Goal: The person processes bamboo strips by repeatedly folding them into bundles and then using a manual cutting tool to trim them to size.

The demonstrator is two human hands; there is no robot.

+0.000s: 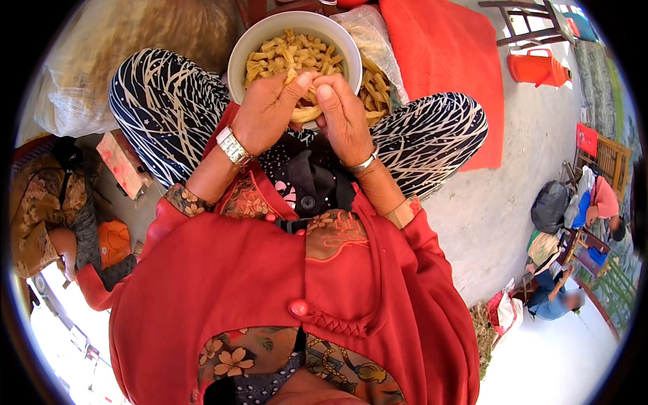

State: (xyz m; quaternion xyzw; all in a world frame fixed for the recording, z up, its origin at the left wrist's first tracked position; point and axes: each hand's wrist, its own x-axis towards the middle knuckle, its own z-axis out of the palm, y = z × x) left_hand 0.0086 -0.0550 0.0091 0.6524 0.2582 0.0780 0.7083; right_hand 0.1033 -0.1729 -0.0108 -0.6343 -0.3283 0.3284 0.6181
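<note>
Over the near rim of a white bowl, my left hand and my right hand meet, fingers closed. Between them they grip a soft yellow strip, which looks like tofu skin; a bent loop of it hangs below my left fingers. Small yellow knotted pieces fill much of the bowl, which sits between my patterned knees. Just right of the bowl, more long yellow strips lie by a clear plastic bag. My fingertips cover part of the held strip.
A large, bulging clear sack stands at the far left. Red cloth covers the floor on the right, near a red plastic stool and a wooden chair frame. Another person sits close on my left; others are farther off right.
</note>
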